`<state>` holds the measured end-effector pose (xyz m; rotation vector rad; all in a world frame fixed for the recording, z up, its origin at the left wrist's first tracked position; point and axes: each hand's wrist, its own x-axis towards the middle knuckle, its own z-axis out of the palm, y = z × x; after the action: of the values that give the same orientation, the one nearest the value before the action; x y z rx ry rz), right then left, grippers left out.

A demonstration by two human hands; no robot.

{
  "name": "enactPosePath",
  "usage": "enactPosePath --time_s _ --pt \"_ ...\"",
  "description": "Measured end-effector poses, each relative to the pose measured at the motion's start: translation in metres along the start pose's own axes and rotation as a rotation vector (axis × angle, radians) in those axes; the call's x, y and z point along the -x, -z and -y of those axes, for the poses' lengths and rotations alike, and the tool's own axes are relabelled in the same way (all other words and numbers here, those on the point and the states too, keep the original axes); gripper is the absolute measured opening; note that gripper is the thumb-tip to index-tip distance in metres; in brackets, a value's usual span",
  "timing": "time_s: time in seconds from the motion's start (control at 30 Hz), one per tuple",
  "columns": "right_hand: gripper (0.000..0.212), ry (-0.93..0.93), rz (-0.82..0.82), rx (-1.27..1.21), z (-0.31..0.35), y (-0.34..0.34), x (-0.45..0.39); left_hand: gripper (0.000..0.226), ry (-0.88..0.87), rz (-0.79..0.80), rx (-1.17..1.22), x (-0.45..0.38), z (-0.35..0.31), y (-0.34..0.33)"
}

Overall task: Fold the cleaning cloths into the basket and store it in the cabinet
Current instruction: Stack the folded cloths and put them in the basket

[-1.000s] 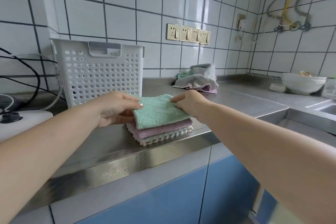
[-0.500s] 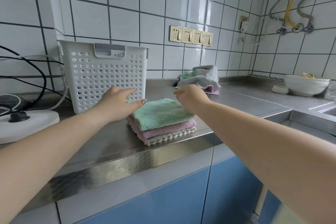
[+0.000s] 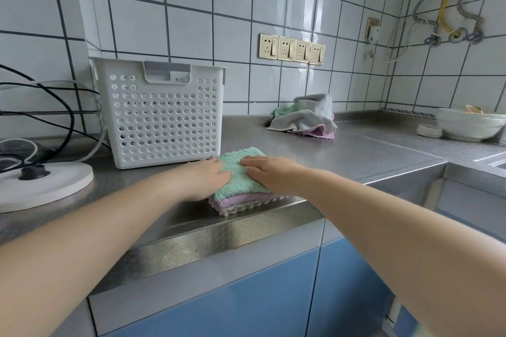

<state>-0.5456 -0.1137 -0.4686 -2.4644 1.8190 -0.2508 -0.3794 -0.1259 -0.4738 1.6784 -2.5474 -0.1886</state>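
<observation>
**Both hands flat on folded cloth stack**

Steel countertop (image 3: pixel 342 150) under a white tiled wall (image 3: pixel 191 16), blue cabinet fronts (image 3: pixel 246 295) below the edge. I see both hands down on the stack of folded cloths (image 3: pixel 241 191) near the counter's front edge. Left hand (image 3: pixel 204 179) rests on the stack's left side, fingers fairly straight, thumb lying on the green top cloth (image 3: pixel 241 172). Right hand (image 3: pixel 269 172) lies palm-down on the right side of that cloth, fingers straight and together, pressing, not gripping. Neither hand curls around anything. Under the green cloth I make out a purple layer and a pale scalloped one.

White perforated basket (image 3: pixel 164 115) stands upright just behind the left hand, close to the stack; can't tell if they touch. Loose cloth pile (image 3: pixel 306 117), grey, green and purple, sits well beyond the right hand by the wall. Bowls (image 3: pixel 471 124) lie far right of the right hand. White round appliance (image 3: pixel 46 180) with black cables (image 3: pixel 54 107) sits left of the left hand. Four sockets (image 3: pixel 291 49) on the wall above.
</observation>
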Motion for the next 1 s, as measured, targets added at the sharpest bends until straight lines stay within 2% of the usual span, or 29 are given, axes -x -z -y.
enactPosePath --time_s 0.13,0.37,0.43,0.53,0.63,0.77,0.9,1.0 --pt "0.047 -0.015 0.015 -0.039 -0.01 -0.004 -0.005 0.06 0.024 0.012 -0.013 -0.001 0.007 -0.003" --pt "0.05 -0.085 -0.001 -0.154 -0.023 -0.013 -0.005 0.058 0.021 0.051 -0.133 0.001 0.01 -0.009" --pt "0.049 -0.093 -0.103 -0.24 -0.023 -0.011 -0.002 0.058 0.021 -0.016 -0.106 0.004 0.008 -0.005" --pt "0.047 -0.126 -0.284 -0.462 -0.032 -0.008 0.013 0.051 -0.044 -0.259 0.06 0.01 -0.003 0.008" --pt "0.047 -0.13 -0.312 -0.563 -0.052 -0.005 0.03 0.042 -0.168 -0.436 0.098 0.012 -0.028 0.017" --pt "0.044 -0.105 -0.314 -0.635 -0.076 -0.004 0.045 0.033 -0.208 -0.478 0.117 0.002 -0.061 0.012" --pt "0.042 -0.029 -0.179 -0.575 -0.09 0.001 0.046 0.03 -0.152 -0.496 0.156 -0.006 -0.077 0.01" --pt "0.043 -0.015 -0.138 -0.6 -0.095 0.005 0.037 0.027 -0.088 -0.5 0.19 -0.008 -0.076 0.012"
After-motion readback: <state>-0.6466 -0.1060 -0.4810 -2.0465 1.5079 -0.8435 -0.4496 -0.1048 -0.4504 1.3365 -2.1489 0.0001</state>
